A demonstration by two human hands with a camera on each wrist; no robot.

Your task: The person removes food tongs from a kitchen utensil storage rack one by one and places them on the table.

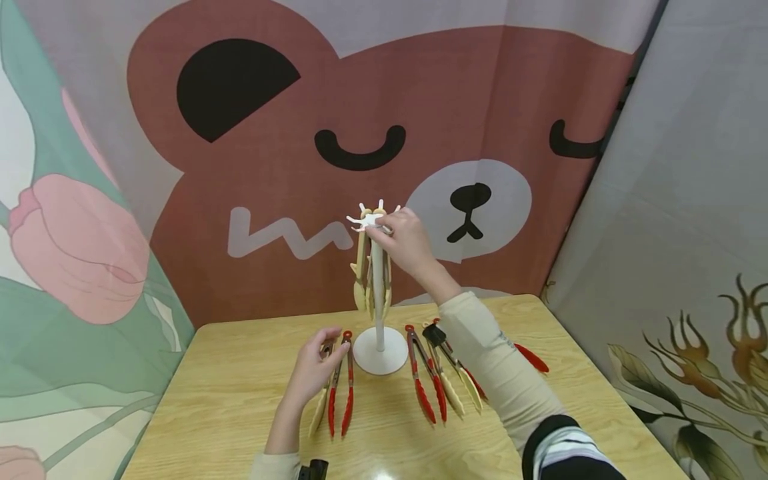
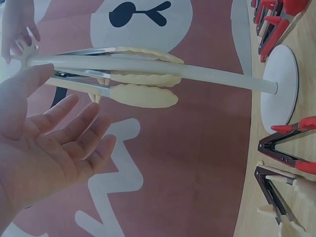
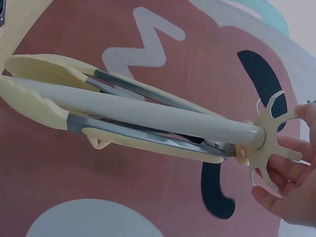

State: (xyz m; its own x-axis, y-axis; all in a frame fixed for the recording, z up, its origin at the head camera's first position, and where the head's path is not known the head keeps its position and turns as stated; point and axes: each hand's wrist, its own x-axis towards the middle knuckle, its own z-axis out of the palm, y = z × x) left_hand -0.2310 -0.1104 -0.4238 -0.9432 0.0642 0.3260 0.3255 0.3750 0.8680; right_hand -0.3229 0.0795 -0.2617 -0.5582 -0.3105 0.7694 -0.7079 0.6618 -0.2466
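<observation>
A white utensil stand (image 1: 377, 300) with a ring of hooks at its top stands upright on a round base. Cream-tipped tongs (image 2: 143, 96) hang from it, heads down, alongside the pole. At the top, my right hand (image 1: 408, 243) holds the hooked rack (image 3: 269, 129) between thumb and fingers, fingers reaching among the prongs. My left hand (image 1: 315, 370) is held above the table, left of the base, fingers spread and palm bare in the left wrist view. Below it, red-tipped tongs (image 1: 349, 400) and cream-tipped tongs (image 1: 319, 410) lie on the table.
More tongs lie right of the base: red-tipped tongs (image 1: 423, 383) and cream-tipped tongs (image 1: 451, 393), some partly behind my right sleeve (image 1: 495, 360). The wooden table (image 1: 234, 393) ends at a bear-patterned curtain (image 1: 270, 200). A floral curtain (image 1: 666, 220) hangs on the right.
</observation>
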